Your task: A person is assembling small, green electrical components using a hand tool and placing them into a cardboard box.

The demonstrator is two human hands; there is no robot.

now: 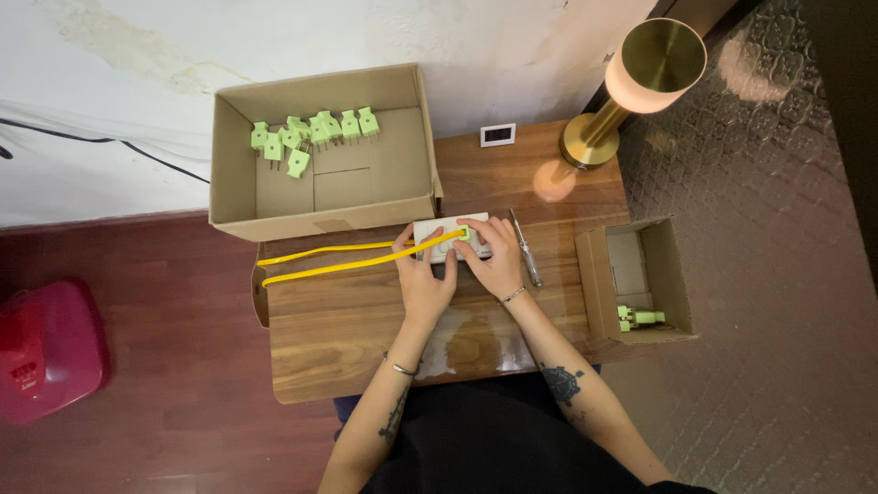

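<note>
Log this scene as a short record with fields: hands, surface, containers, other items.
left hand: rests on the white rectangular socket block
right hand: presses the pale green plug of the yellow flat cable at the block
surface: brown wooden table
containers: large cardboard box holding green plugs; small cardboard box
other items: screwdriver; brass lamp

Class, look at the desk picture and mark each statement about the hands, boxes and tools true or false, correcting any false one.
1. Both hands rest on the white power strip. True.
2. The big cardboard box holds red plugs. False: its plugs are green.
3. A yellow cable lies across the wooden table. True.
4. The screwdriver is in the left hand. False: it lies on the table beside the right hand.
5. The lamp stands inside the small box. False: it stands on the table.
</note>
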